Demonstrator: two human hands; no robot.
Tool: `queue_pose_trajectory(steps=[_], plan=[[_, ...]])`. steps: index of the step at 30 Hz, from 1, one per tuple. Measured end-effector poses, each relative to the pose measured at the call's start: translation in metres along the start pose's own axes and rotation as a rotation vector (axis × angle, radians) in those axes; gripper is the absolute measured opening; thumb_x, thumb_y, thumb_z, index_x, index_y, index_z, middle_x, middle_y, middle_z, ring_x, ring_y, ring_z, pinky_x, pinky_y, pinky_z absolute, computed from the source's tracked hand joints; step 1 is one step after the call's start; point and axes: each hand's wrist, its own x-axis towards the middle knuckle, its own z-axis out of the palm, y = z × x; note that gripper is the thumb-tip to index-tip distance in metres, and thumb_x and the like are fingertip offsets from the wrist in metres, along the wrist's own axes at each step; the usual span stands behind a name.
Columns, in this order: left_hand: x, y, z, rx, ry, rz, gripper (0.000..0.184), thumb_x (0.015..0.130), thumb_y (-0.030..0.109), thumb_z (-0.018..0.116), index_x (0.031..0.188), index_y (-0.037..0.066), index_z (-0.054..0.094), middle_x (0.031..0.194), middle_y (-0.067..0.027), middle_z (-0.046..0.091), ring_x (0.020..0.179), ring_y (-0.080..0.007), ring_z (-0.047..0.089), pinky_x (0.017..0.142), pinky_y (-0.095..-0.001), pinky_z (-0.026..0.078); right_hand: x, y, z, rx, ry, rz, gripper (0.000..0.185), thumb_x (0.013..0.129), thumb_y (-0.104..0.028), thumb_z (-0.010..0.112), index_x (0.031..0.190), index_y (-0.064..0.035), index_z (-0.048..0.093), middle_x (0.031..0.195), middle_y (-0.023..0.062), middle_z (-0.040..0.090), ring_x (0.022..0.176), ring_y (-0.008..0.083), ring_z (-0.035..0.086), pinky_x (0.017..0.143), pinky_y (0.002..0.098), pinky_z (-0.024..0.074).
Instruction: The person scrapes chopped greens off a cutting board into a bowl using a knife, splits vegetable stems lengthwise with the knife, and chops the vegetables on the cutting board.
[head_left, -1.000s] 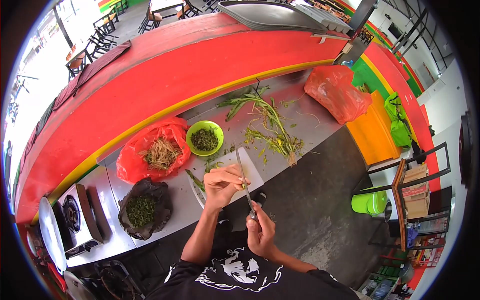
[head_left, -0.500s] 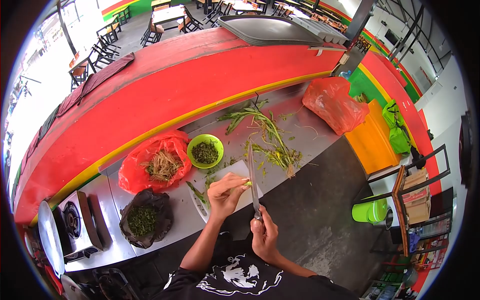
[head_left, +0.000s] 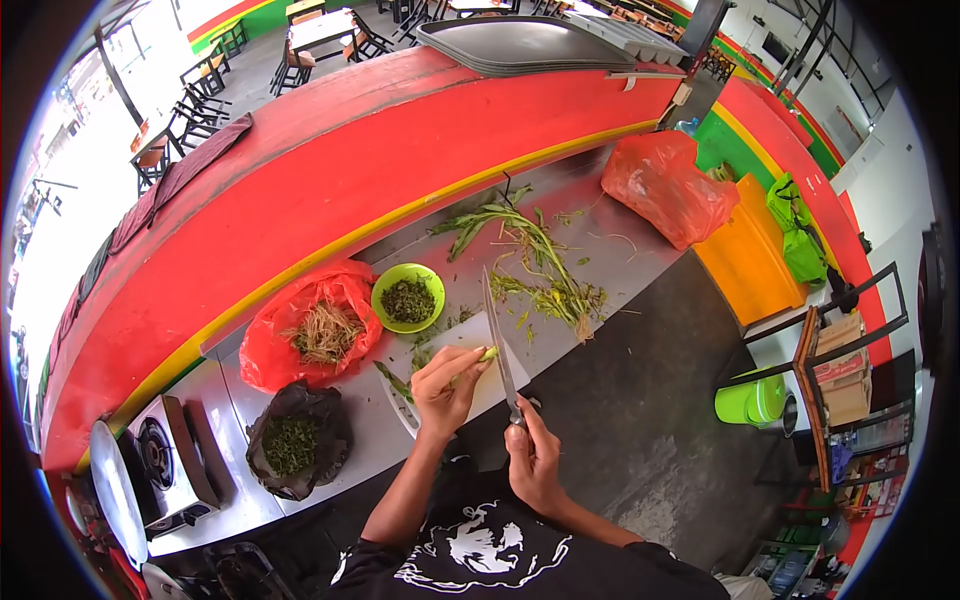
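My left hand [head_left: 447, 388] is closed, pinching a small green vegetable piece [head_left: 488, 354] at its fingertips. My right hand [head_left: 533, 460] grips the handle of a long knife [head_left: 500, 340], whose blade points up and away, just right of the piece. I cannot tell whether blade and piece touch. Both hands are over or near a white cutting board [head_left: 487, 390], where green leaves [head_left: 397, 382] lie along the left side. Behind the board stands a lime-green bowl [head_left: 378, 302] holding chopped greens. Long leafy stalks [head_left: 540, 250] with roots lie spread on the metal counter to the right.
An open red bag [head_left: 262, 350] holds pale root trimmings; a black bag [head_left: 335, 440] holds chopped greens. A gas stove [head_left: 165, 455] is at the left. Another red bag [head_left: 665, 190] lies far right. A red ledge [head_left: 420, 130] bounds the counter's back, with trays [head_left: 540, 45] on top.
The view has shifted slightly. The green piece sits a little higher against the blade, and the knife leans slightly more to the left. Both hands keep their hold.
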Motion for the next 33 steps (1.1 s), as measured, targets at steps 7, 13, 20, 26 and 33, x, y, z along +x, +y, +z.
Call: queue_pose_trajectory(steps=[7, 13, 20, 26, 33], plan=[[0.007, 0.001, 0.002, 0.008, 0.040, 0.009, 0.021, 0.080, -0.008, 0.073, 0.100, -0.003, 0.071, 0.089, -0.0139, 0.073, 0.079, -0.0224, 0.068, 0.073, -0.0309, 0.052, 0.001, -0.003, -0.002, 0.020, -0.006, 0.022, 0.040, 0.100, -0.013, 0.052, 0.135, 0.0058, 0.050, 0.069, 0.0013, 0.049, 0.058, 0.0063, 0.042, 0.052, 0.0247, 0.0348], [0.003, -0.003, 0.008, -0.062, 0.051, -0.049, 0.020, 0.081, -0.009, 0.072, 0.100, -0.003, 0.071, 0.093, -0.0147, 0.072, 0.083, -0.0220, 0.068, 0.076, -0.0292, 0.053, -0.001, -0.001, -0.006, -0.004, -0.077, 0.060, 0.040, 0.098, -0.004, 0.053, 0.136, 0.0074, 0.049, 0.110, 0.0143, 0.067, 0.064, 0.0071, 0.048, 0.056, 0.0229, 0.0411], [-0.009, -0.011, 0.013, -0.150, 0.095, -0.089, 0.021, 0.082, -0.010, 0.071, 0.102, -0.003, 0.070, 0.098, -0.0149, 0.069, 0.088, -0.0194, 0.066, 0.076, -0.0274, 0.052, 0.004, -0.005, -0.006, -0.011, -0.063, 0.048, 0.040, 0.098, -0.004, 0.053, 0.136, 0.0074, 0.049, 0.116, 0.0182, 0.067, 0.064, 0.0081, 0.050, 0.056, 0.0232, 0.0426], [-0.013, -0.010, 0.018, -0.138, 0.137, -0.091, 0.021, 0.083, -0.012, 0.069, 0.103, -0.005, 0.069, 0.096, -0.0128, 0.067, 0.084, -0.0161, 0.064, 0.074, -0.0257, 0.052, 0.010, -0.011, -0.006, -0.034, -0.093, 0.084, 0.041, 0.098, -0.005, 0.053, 0.136, 0.0072, 0.048, 0.119, 0.0191, 0.066, 0.069, 0.0087, 0.056, 0.060, 0.0229, 0.0461], [-0.014, -0.011, 0.022, -0.258, 0.213, -0.158, 0.024, 0.084, -0.012, 0.069, 0.107, -0.005, 0.068, 0.100, -0.0121, 0.065, 0.087, -0.0148, 0.063, 0.077, -0.0248, 0.052, 0.007, -0.008, -0.003, -0.042, -0.094, 0.053, 0.040, 0.098, -0.005, 0.054, 0.136, 0.0071, 0.049, 0.123, 0.0207, 0.065, 0.074, 0.0108, 0.061, 0.063, 0.0233, 0.0484]])
